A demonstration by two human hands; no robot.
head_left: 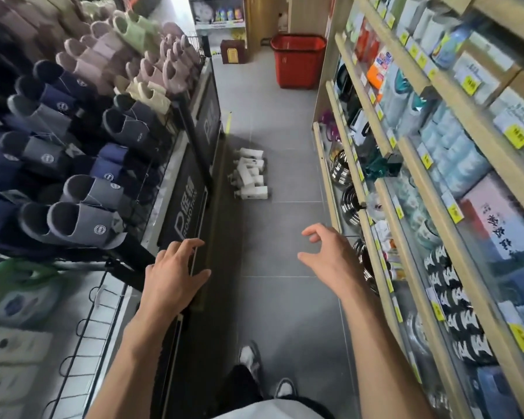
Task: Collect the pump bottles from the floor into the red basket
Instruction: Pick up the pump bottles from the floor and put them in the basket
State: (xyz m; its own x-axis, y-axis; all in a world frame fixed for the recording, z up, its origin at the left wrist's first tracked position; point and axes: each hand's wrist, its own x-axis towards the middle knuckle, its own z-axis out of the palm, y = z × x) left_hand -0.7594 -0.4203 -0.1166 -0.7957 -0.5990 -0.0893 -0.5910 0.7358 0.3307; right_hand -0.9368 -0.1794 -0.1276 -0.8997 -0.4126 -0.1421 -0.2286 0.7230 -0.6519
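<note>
Both empty: your left hand (176, 267) spread, your right hand (324, 252) loosely curled. The white pump bottles (250, 175) lie heaped on the floor ahead, the red basket (298, 60) well beyond. Probably rigid, slick plastic; grip bodies, not pump heads.

Both hands empty: left (173, 270), right (330, 255), fingers loosely curled.

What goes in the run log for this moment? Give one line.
stage: approach | left hand: open, empty | right hand: open, empty | pump bottles: clustered on floor ahead | red basket: farther down aisle
</note>
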